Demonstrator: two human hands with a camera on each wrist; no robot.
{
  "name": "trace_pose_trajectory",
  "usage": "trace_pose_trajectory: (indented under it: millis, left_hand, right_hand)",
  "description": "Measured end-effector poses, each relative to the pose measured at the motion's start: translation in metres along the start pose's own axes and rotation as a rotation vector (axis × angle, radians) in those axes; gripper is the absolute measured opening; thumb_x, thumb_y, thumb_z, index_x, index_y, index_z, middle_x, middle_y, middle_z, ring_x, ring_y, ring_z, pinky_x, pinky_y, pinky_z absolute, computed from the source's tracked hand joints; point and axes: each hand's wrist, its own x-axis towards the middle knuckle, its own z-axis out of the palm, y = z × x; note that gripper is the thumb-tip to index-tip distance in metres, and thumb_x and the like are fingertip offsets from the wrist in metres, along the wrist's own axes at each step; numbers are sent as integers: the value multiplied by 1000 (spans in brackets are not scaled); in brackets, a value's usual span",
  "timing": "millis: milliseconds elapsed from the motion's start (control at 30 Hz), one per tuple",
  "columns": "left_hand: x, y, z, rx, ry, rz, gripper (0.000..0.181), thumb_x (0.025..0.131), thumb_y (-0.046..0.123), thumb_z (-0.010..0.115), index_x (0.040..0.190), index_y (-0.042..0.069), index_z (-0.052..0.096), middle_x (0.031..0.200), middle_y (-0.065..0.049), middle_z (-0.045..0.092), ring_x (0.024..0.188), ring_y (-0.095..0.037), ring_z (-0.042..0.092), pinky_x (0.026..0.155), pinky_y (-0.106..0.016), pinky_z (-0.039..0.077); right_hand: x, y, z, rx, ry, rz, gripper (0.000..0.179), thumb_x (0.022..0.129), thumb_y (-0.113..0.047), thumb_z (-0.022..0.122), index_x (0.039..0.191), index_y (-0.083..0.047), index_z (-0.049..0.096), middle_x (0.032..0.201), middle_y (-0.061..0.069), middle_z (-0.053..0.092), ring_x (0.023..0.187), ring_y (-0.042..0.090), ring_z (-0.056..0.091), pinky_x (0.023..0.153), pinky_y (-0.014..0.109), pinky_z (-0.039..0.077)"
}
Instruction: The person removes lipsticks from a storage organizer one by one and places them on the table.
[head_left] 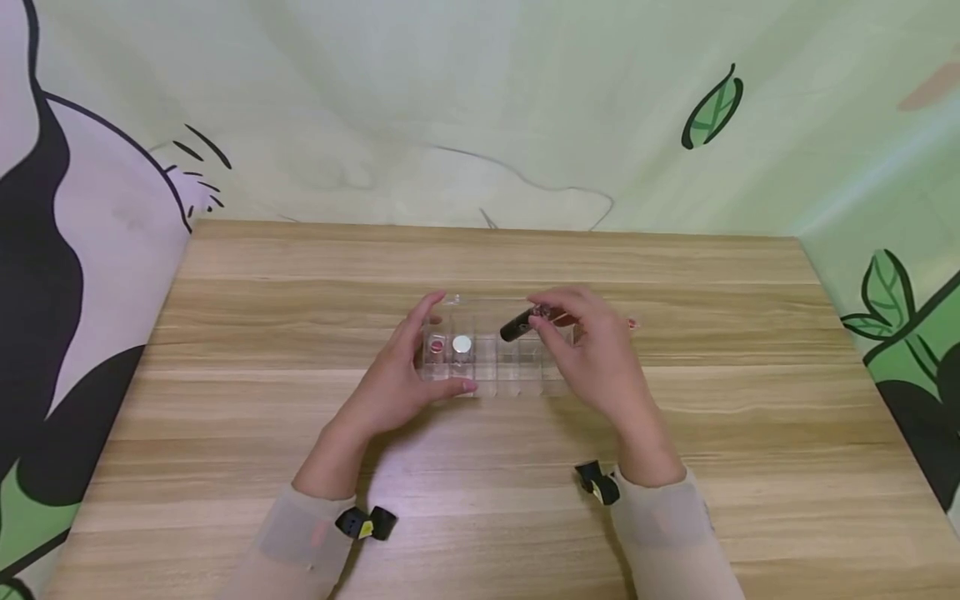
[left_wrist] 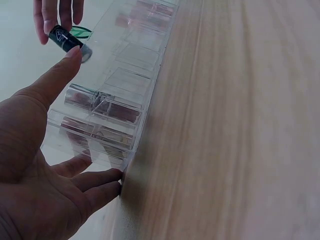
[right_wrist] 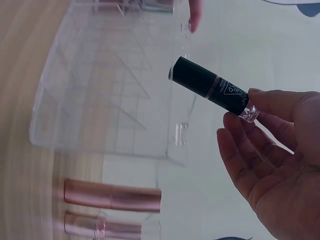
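Note:
A clear compartment organizer stands on the table, and my left hand grips its left end between thumb and fingers. Two tubes stand in its left compartments: a red-topped one and a silver-topped one. Above the organizer, my right hand pinches a dark lipstick tube by its clear, faceted end. White lettering shows on the tube, which is tilted with its dark end toward the organizer. Several compartments to the right of the two tubes hold nothing visible.
Beyond the organizer's right end, a rose-gold tube and a pinkish tube with a clear part stand side by side on the wooden table. A pale green printed backdrop rises behind the table.

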Motion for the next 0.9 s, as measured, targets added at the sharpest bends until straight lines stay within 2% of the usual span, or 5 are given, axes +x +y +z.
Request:
trace_pose_trajectory:
  millis: [167, 233, 500, 700, 900]
  left_hand:
    - [0, 0, 0, -4, -4, -4, 120, 77, 37, 99, 164, 57, 18, 159, -11, 44, 151, -42, 42, 123, -64, 33]
    - [0, 0, 0, -7, -7, -6, 121, 77, 38, 99, 164, 58, 18, 159, -10, 44, 151, -43, 42, 123, -64, 33]
    - [0, -1, 0, -7, -4, -6, 121, 76, 38, 99, 163, 59, 18, 158, -10, 44, 150, -42, 44, 122, -65, 34]
    - [-1, -1, 0, -12, -4, -6, 120, 77, 38, 99, 163, 59, 18, 158, -11, 44, 150, -42, 43, 123, -63, 33]
    - [0, -2, 0, -14, -2, -5, 120, 77, 38, 99, 163, 59, 19, 158, -11, 45, 150, -41, 44, 123, -63, 33]
  right_hand:
    - [0, 3, -10, 21, 28, 40, 25, 97, 0, 77, 123, -2, 77, 116, 11, 72, 98, 22, 72, 75, 20, 59]
    - [0, 5, -13, 26, 47, 44, 26, 97, 1, 77, 122, -1, 77, 115, 11, 72, 98, 23, 72, 73, 18, 58]
    - [-1, 13, -27, 34, 125, 17, 25, 95, 4, 78, 119, 0, 78, 114, 13, 73, 96, 24, 72, 77, 14, 54]
    - [-2, 17, -36, 13, 159, 21, 24, 96, 4, 77, 119, -1, 79, 114, 13, 74, 98, 22, 70, 82, 22, 55]
    - [-3, 18, -45, 10, 195, 44, 22, 96, 4, 77, 117, 1, 79, 113, 13, 74, 97, 13, 67, 84, 20, 55]
